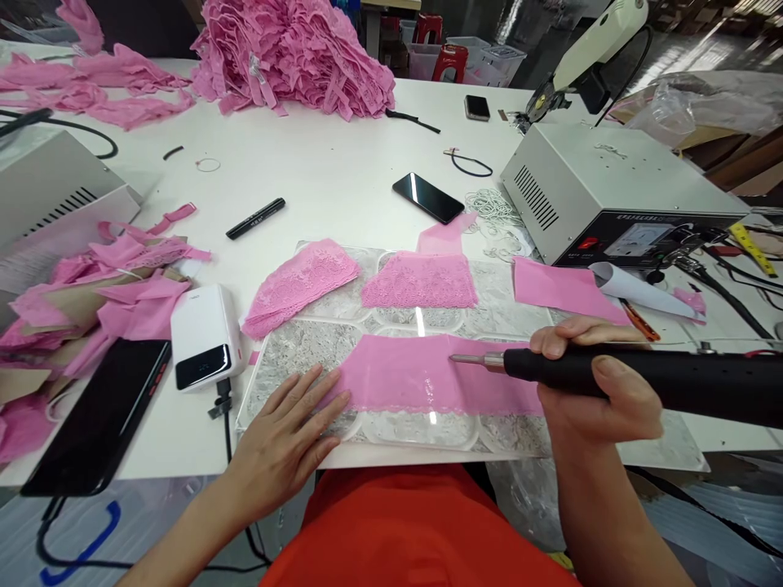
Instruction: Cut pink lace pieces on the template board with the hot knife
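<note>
A smooth pink fabric piece point(404, 371) lies flat on a grey marbled board point(514, 436). My left hand point(290, 432) rests with fingers spread on the board, its fingertips on the fabric's left end. In my right hand point(596, 383) is a black handheld tool point(691, 383) with a thin metal tip, which points left over the fabric's middle; whether the tip touches is hard to tell. Behind the piece are two stacks of pink lace, one at the left point(303, 285) and one in the centre point(419, 281).
A grey control box point(617, 187) stands at the right, another point(49, 187) at the left. Phones point(428, 198), a white power bank point(206, 336), a black marker point(255, 218) and a large pink lace heap point(294, 57) are on the table point(330, 171).
</note>
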Available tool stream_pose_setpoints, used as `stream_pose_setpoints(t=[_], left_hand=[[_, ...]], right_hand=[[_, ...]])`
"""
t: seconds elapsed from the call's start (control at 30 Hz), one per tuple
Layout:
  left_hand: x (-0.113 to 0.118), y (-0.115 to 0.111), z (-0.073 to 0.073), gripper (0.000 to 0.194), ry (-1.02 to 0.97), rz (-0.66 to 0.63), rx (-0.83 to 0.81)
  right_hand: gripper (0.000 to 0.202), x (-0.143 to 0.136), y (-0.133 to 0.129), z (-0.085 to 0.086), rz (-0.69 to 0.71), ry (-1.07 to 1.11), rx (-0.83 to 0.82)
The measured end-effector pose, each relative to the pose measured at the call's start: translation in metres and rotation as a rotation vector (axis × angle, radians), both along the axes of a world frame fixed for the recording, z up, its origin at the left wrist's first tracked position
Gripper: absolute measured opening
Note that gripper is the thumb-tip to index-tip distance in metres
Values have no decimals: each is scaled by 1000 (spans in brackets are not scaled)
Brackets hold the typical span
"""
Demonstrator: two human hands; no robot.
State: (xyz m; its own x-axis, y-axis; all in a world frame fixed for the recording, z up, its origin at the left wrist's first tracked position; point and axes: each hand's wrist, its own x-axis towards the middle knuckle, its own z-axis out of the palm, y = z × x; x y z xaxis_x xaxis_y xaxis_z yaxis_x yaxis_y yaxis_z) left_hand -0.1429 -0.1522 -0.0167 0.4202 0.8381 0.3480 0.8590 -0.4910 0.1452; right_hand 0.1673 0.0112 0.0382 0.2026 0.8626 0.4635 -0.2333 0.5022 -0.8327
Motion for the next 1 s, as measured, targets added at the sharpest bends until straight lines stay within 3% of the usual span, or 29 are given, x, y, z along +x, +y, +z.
stream_pose_setpoints(t=[0.5, 0.7, 0.83, 1.0], left_hand=[[-1, -1, -1, 56, -21, 19, -3], [5, 0, 5, 52, -33, 10, 15], [25, 7, 12, 48, -37, -34, 36], [71, 29, 14, 40, -28, -183, 24]], right_hand=[[10, 6, -14, -2, 90, -62, 13], [13, 10, -6, 3, 4, 39, -34], [14, 18, 3, 4, -105, 59, -36], [15, 13, 11, -3, -102, 132, -18]])
